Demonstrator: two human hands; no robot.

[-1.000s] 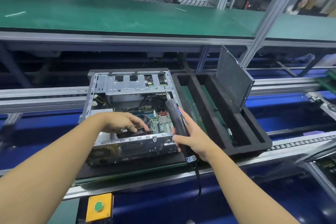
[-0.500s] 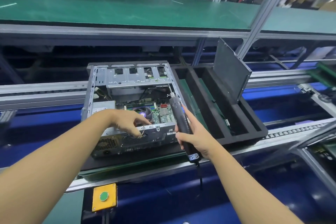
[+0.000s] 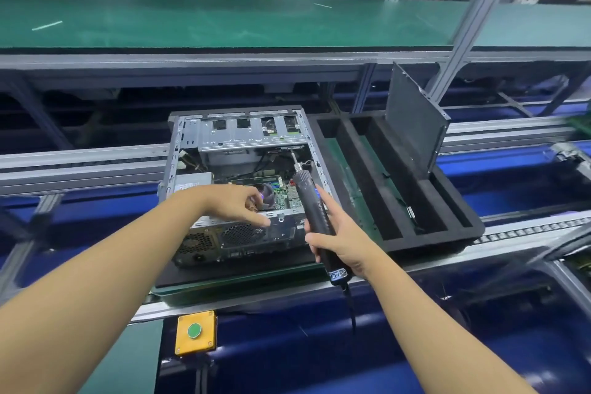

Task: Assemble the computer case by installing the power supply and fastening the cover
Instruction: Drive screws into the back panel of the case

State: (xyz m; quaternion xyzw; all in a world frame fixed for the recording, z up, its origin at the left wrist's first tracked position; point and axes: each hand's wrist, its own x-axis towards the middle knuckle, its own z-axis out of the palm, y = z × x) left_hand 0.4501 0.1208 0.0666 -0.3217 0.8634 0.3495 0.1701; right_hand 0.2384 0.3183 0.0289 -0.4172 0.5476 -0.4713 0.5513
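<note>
An open metal computer case (image 3: 188, 137) lies on a black pallet, its motherboard (image 3: 284, 197) and drive cage exposed. The grey power supply (image 3: 192, 181) sits in the left part of the case. My left hand (image 3: 238, 205) hovers over the case's near rear edge, fingers curled with thumb and forefinger close together; whether it pinches something small is unclear. My right hand (image 3: 335, 233) grips a black electric screwdriver (image 3: 311, 211), its bit pointing up into the case's right side. The dark cover panel (image 3: 412, 118) stands tilted in a black foam tray (image 3: 447, 233).
A yellow box with a green button (image 3: 194, 331) sits at the conveyor's near edge. The screwdriver's cord (image 3: 351, 313) hangs down in front. A green shelf (image 3: 224, 22) runs above the line, with aluminium posts (image 3: 463, 38) at right. A person is partly seen at far top right.
My left hand has drawn back from inside the case to its near rear edge. The screwdriver stays in my right hand with little movement. The camera view has shifted slightly.
</note>
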